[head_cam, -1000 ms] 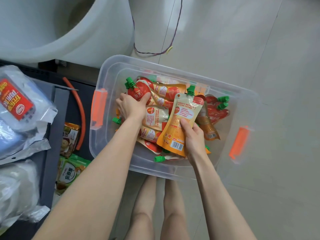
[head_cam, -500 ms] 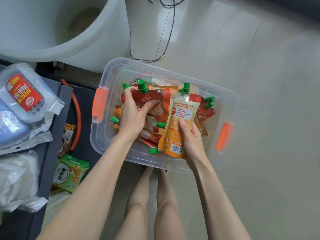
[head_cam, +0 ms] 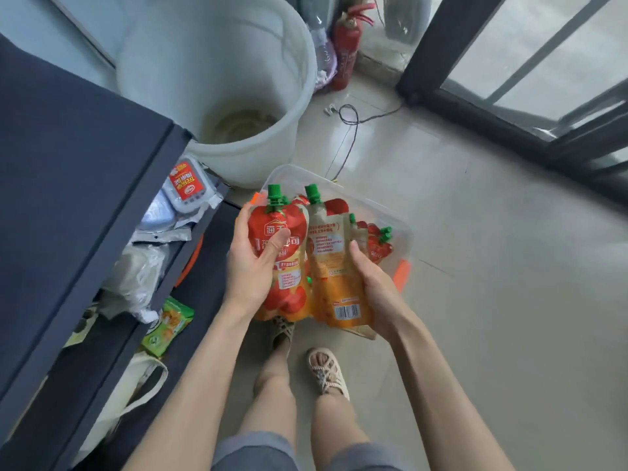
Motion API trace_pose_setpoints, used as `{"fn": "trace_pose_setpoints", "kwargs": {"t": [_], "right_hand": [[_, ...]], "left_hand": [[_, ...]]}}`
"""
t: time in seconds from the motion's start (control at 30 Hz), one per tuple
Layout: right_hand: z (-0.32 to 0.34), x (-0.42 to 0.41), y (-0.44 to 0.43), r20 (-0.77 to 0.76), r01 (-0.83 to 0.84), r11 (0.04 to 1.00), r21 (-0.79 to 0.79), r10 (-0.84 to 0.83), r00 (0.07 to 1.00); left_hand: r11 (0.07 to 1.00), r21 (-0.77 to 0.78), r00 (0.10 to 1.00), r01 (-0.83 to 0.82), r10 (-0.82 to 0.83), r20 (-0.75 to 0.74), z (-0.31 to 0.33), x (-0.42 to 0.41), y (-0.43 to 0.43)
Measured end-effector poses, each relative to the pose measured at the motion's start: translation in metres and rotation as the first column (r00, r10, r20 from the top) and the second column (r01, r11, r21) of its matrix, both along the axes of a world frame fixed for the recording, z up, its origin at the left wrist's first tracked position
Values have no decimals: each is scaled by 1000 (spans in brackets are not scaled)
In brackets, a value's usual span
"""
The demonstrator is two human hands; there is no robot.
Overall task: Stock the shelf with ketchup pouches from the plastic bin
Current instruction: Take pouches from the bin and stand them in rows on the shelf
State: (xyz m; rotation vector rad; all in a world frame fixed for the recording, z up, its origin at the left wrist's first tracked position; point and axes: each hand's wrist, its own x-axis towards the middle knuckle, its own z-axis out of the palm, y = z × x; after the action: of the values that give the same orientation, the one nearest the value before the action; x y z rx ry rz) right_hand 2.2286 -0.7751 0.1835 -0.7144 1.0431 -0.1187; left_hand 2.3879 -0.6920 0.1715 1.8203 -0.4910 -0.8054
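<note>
head view is showing both hands raised in front of the person, each one holding a ketchup pouch upright with its green cap pointing away. the left hand (head_cam: 248, 271) is gripping a red-faced ketchup pouch (head_cam: 272, 222) at its left edge, with the thumb lying across the printed front and the fingers wrapping behind. the right hand (head_cam: 377, 288) is clasping a second ketchup pouch (head_cam: 334, 277) at its right edge, with the back label and barcode facing the camera. the two pouches are sitting side by side between the hands; whether their edges are touching or overlapping i cannot tell. just beyond the hands and below them, the clear plastic bin (head_cam: 373, 203) is sitting on the floor, with more pouches (head_cam: 379, 248) lying inside it past the right hand's fingertips. an orange latch (head_cam: 402, 275) is showing just right of the right hand. left of the left hand a dark shelf (head_cam: 85, 198) is standing, carrying white wrapped packs (head_cam: 136, 277). a green packet (head_cam: 168, 328) is lying lower down. well beyond the left hand a white bucket (head_cam: 221, 79) is standing.
</note>
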Motion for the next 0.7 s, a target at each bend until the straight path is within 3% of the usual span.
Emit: {"fn": "trace_pose_setpoints", "kwargs": {"t": [0.23, 0.43, 0.7], "right_hand": [[57, -27, 56, 63, -348, 936, -61, 352, 934], [101, -12, 126, 191, -599, 795, -94, 605, 773], [155, 36, 227, 177, -699, 603, -383, 791, 585]], "left_hand": [[968, -32, 968, -249, 250, 32, 62, -50, 98], [883, -101, 875, -458, 428, -226, 119, -87, 188], [603, -180, 629, -778, 736, -253, 186, -110, 307]]}}
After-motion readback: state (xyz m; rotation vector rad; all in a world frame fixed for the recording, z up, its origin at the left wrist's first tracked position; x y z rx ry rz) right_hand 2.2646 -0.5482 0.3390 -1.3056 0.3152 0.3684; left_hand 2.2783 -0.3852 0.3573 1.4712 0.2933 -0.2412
